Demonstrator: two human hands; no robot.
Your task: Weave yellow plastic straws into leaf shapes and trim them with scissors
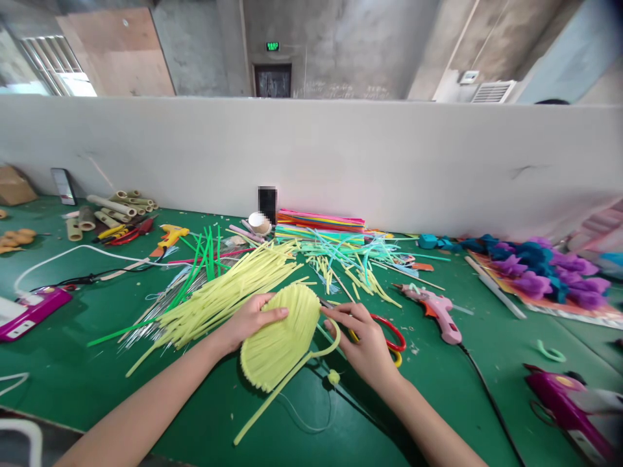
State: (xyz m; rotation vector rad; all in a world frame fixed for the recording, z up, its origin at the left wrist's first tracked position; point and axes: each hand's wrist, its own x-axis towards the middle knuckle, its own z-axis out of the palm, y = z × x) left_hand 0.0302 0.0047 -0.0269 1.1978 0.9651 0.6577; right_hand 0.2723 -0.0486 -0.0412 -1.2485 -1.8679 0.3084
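Left fingers (277, 316) pinch a filled-in yellow-green, leaf-shaped fuzzy panel (287, 344) while right fingers (342, 318) close lightly on a matching slender fuzzy stem (282, 387), its long tail unattached.

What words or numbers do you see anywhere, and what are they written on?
"EXIT": on the green sign above the door; the characters over it are too small to read.
Writing on the back wall: too faint to read.
Anything on the left phone: too small to tell.
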